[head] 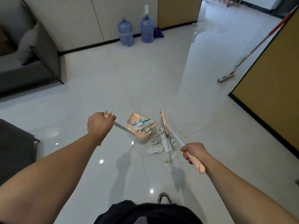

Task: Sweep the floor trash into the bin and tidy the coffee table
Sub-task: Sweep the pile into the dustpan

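Two hands, both busy; left hand [100, 124] has its grip closed round the peach top of the dustpan handle [120, 127], right hand [193, 151] has its grip closed round the peach broom handle [195, 164], butt end sticking out past the wrist toward 5 o'clock; one dustpan [140, 126], peach, on the floor [145, 75] at centre frame, already holding a mixed pile of paper scraps; one broom head [165, 122] just beside the pan at its 3 o'clock, bristles dark and hard to make out; loose trash [156, 147] on the tiles at the pan's 5 o'clock, one bigger crumpled white wad plus several small bits, exact count unclear, some hidden under the broom shaft; two blue water jugs [125, 33] at 12 o'clock against the wall, the right one with a white pump on top; one purple bundle [158, 33] beside them, can't tell what it is; one mop [226, 77] at 2 o'clock, pole cut off by the frame's right edge; one grey sofa [24, 62] at 10 o'clock, cut off at the left; one dark surface [14, 143] at 9 o'clock, only a corner visible; one shoe tip [164, 198] at 6 o'clock, the rest hidden behind dark clothing.
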